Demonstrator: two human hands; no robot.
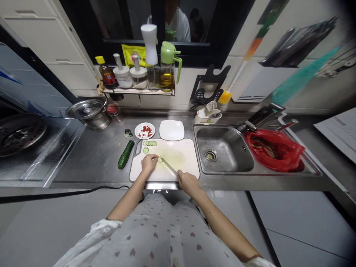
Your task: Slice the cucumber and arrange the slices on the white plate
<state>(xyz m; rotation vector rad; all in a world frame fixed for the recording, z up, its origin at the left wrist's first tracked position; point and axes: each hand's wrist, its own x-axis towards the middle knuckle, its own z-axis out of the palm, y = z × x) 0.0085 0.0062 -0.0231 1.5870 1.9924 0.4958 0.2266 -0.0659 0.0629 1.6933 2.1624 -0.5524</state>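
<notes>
A white cutting board [183,159] lies on the steel counter in front of me. My left hand [148,163] rests on the board, its fingers pinched on a small cucumber piece [160,159]. My right hand [187,181] is closed round the handle of a knife [170,167] whose blade points at that piece. Several cucumber slices [150,143] lie in a row at the board's far left corner, with one more slice [146,150] below them. A whole cucumber [125,154] lies on the counter left of the board.
A small plate of chopped red chilli [145,130] and an empty white plate [171,130] sit behind the board. The sink [222,155] is to the right, with a red plastic bag [274,150] beside it. A steel pot [90,113] and a condiment rack [139,79] stand at the back left.
</notes>
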